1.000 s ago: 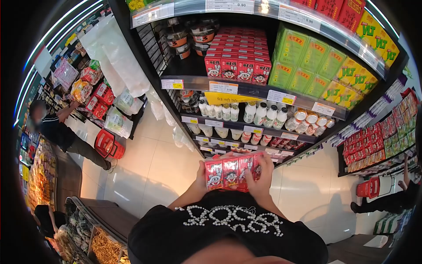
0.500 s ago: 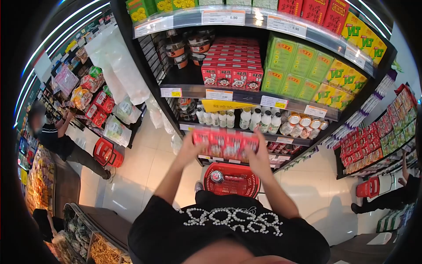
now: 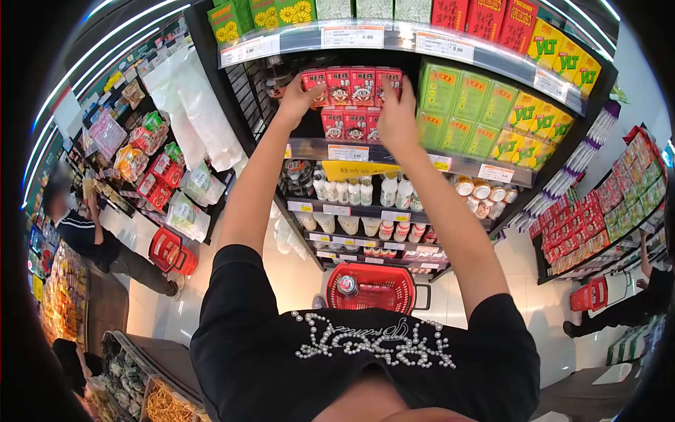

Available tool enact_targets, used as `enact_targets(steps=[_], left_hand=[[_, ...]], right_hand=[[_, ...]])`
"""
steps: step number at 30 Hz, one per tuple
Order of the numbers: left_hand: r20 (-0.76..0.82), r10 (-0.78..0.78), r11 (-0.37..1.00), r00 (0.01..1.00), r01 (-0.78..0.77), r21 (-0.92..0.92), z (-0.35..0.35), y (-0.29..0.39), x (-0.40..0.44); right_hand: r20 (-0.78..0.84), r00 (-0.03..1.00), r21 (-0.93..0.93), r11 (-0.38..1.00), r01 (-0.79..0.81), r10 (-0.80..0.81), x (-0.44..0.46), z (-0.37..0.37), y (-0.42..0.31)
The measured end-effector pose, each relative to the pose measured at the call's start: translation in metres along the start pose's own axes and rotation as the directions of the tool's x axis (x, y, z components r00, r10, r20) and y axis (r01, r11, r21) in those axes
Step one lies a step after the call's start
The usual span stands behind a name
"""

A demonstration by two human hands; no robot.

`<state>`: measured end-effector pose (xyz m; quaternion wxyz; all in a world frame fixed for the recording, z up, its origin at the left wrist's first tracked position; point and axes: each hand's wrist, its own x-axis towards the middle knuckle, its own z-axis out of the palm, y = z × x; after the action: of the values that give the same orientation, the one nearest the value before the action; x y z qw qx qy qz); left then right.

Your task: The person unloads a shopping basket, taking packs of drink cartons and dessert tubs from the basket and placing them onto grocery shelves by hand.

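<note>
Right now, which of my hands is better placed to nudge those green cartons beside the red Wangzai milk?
Probably your right hand: it grips the red Wangzai milk pack at the end nearer the green cartons; your left hand holds the far end.

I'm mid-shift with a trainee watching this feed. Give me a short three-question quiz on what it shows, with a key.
1. True or false: the left hand and the right hand are both on the red carton pack.

2. In this view, which cartons come first to the right of that pack?
A) yellow ones
B) green cartons
C) white ones

3. Fill in: the red basket stands on the ____.

Key:
1. True; one hand grips each end.
2. B; the yellow ones stand farther right.
3. Floor.
</note>
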<state>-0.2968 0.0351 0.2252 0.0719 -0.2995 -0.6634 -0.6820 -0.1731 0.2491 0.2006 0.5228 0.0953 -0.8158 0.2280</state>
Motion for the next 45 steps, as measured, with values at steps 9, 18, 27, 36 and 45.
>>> enact_targets(steps=[9, 18, 27, 36, 45], left_hand=[[0.064, -0.005, 0.991, 0.998, -0.003, 0.13, 0.011, -0.004, 0.016], [0.042, -0.029, 0.993, 0.999, 0.024, 0.118, 0.029, 0.001, 0.015], [0.072, -0.044, 0.98, 0.996, 0.029, 0.197, 0.032, 0.014, 0.007], [-0.065, 0.06, 0.964, 0.996, -0.041, 0.262, 0.044, 0.038, -0.013], [-0.19, 0.303, 0.909, 0.934, -0.223, 0.353, 0.09, -0.017, -0.174]], right_hand=[[0.031, 0.977, -0.213, 0.954, 0.211, -0.209, -0.056, 0.004, 0.008], [-0.01, 0.974, -0.217, 0.951, 0.218, -0.226, -0.06, 0.013, 0.012], [-0.033, 0.974, -0.208, 0.954, 0.214, -0.226, -0.06, 0.012, 0.011], [-0.005, 0.976, -0.218, 0.952, 0.213, -0.22, -0.06, 0.011, 0.011], [-0.027, 0.977, -0.206, 0.957, 0.204, -0.214, -0.06, 0.013, 0.013]])
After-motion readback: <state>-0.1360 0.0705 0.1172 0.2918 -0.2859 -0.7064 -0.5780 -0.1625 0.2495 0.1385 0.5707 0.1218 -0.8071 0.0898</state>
